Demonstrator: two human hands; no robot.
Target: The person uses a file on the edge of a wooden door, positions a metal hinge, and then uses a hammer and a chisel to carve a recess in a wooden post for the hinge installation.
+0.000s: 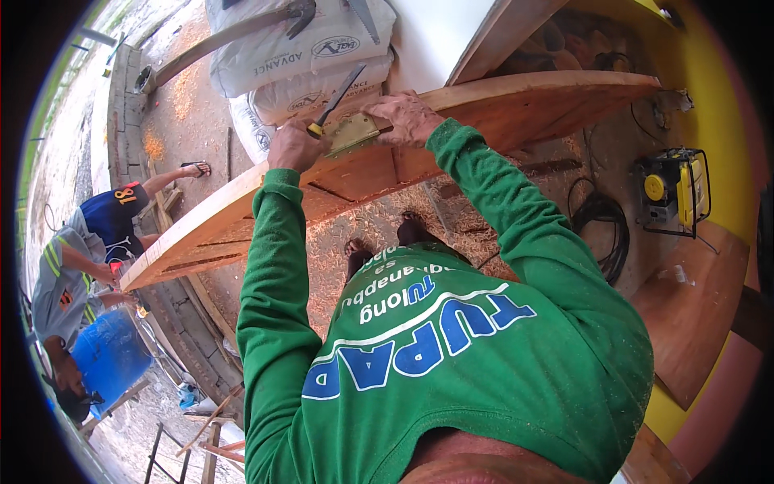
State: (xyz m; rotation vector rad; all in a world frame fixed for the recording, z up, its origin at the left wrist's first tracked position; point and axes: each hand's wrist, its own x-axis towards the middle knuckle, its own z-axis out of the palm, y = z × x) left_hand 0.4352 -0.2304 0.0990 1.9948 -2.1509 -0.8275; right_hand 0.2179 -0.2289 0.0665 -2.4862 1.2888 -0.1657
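A wooden door panel (516, 105) stands on its edge across in front of me. My left hand (295, 148) is closed round the handle of a chisel (343, 93), yellow and black at the grip, its blade pointing up and away to the right. On the panel's upper edge, between my hands, lies a brass-coloured hinge (352, 134). The fingers of my right hand (409, 118) are bent and pinch the hinge's right end; the left hand's fingertips are close to its left end.
White printed sacks (282, 48) stand beyond the panel, with a hammer (300, 18) and a saw blade (363, 18) on top. At left, a person (72, 258) bends by the panel's end near a blue drum (109, 355). A yellow-black generator (677, 192) and coiled cable (601, 230) are at right. Shavings cover the floor.
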